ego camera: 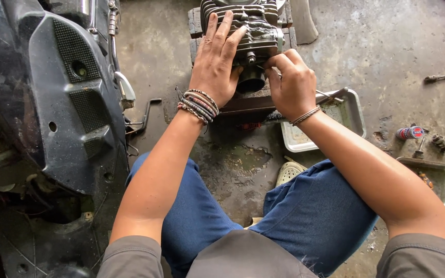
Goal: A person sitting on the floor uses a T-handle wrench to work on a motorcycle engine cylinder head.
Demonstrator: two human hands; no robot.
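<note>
My left hand [213, 64] lies open-fingered on the finned cylinder head [251, 25] at 12 o'clock; my right hand [292, 85] pinches a thin tool [330, 96] against it.

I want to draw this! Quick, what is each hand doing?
Left hand: open, palm flat on the finned engine cylinder.
Right hand: closed, pinching a thin tool against the cylinder.
</note>
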